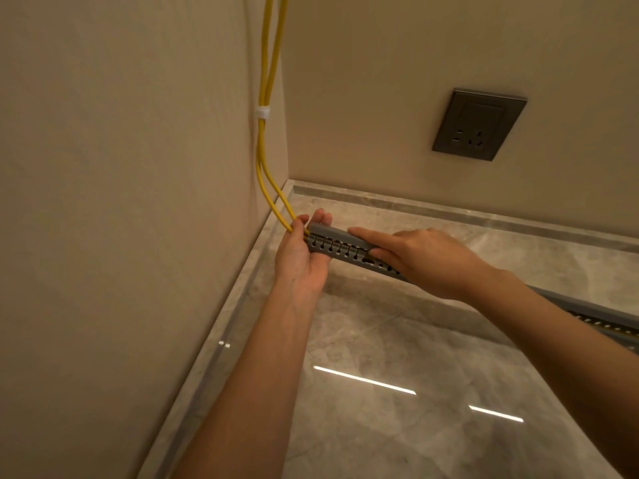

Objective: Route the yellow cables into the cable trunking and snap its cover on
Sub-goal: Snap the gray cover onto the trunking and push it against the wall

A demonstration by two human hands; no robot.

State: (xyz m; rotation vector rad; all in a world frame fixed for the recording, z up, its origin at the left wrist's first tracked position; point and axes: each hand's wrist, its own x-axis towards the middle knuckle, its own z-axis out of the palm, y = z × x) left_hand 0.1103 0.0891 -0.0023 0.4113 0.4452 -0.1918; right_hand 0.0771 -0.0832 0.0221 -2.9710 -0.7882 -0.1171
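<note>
Two yellow cables (264, 146) hang down the left wall, bound by a white tie (262, 112), and run into the left end of a grey slotted cable trunking (340, 252). The trunking is held above the marble floor and stretches to the right edge, with its grey cover (337, 234) lying on top. My left hand (304, 257) cups the trunking's left end from below, fingers reaching up behind it where the cables enter. My right hand (425, 257) grips the trunking from above, fingers stretched flat along the cover and thumb on the slotted side.
A dark grey wall socket (479, 124) sits on the far wall. A marble skirting (449, 209) runs along the foot of both walls into the corner. The glossy marble floor (380, 392) reflects ceiling lights.
</note>
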